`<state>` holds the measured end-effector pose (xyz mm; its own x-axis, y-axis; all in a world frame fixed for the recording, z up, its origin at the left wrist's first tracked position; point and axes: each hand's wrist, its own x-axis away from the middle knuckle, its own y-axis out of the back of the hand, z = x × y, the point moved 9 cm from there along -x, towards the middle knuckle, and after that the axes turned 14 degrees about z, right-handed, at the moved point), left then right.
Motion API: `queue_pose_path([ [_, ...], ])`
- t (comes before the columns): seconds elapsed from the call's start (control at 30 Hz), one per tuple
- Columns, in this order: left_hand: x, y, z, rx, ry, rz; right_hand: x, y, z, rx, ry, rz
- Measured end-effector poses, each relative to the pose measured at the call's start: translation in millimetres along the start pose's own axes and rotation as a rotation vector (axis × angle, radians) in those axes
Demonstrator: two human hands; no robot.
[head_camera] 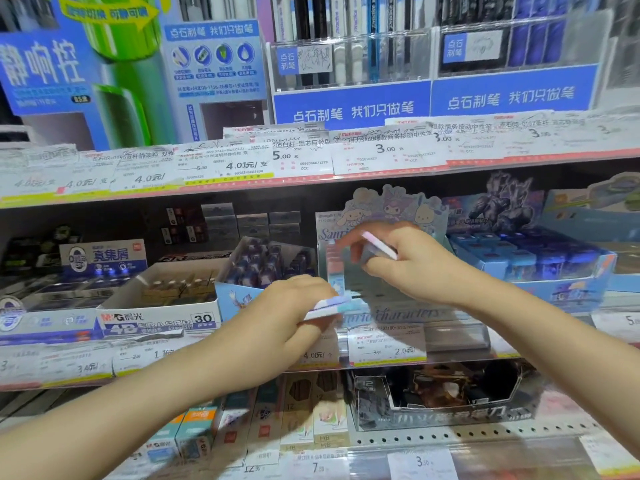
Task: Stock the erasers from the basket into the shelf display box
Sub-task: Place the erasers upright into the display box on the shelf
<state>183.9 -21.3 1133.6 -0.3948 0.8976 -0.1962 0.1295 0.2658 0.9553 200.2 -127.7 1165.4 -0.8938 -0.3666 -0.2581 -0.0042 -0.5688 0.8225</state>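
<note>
Mid-stocking — right hand (394,261) pinches an eraser (377,245) over the display box (388,299); left hand (298,306) grips another eraser (332,306) at the shelf's front edge. Basket unseen — remainder unknowable.

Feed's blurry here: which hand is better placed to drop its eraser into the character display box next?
Probably the right hand: it holds its eraser over the display box, while the left hand grips its own at the front edge.

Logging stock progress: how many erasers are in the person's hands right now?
2. One in the left hand at the display box's front; one in the right hand, raised above it. Others may be hidden.
</note>
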Motion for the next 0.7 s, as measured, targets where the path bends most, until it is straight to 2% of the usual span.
queue_pose_path([
  [0.17, -5.3, -3.1, 3.8, 0.410, 0.116, -0.025, 21.5, 10.9, 12.3, -0.516, 0.109, -0.096],
  [0.23, -8.6, -12.0, 7.9, 0.605, 0.172, 0.010, 25.4, 9.7, 23.2, -0.540, 0.158, -0.067],
  [0.37, -12.8, -28.2, 8.2, 0.897, 0.243, 0.060, 25.4, 6.2, 31.4, -0.399, 0.169, -0.041],
  [0.5, -12.3, -40.1, 0.0, 1.211, 0.201, 0.167, 24.1, 7.2, 23.0, -0.505, 0.155, -0.014],
  [0.6, -11.6, -45.3, -4.1, 1.552, 0.098, 0.268, 27.1, 12.2, 16.6, -0.608, 0.146, -0.019],
  [0.7, -11.5, -43.9, -0.6, 1.743, 0.017, 0.244, 27.6, 11.8, 13.9, -0.652, 0.153, -0.018],
])
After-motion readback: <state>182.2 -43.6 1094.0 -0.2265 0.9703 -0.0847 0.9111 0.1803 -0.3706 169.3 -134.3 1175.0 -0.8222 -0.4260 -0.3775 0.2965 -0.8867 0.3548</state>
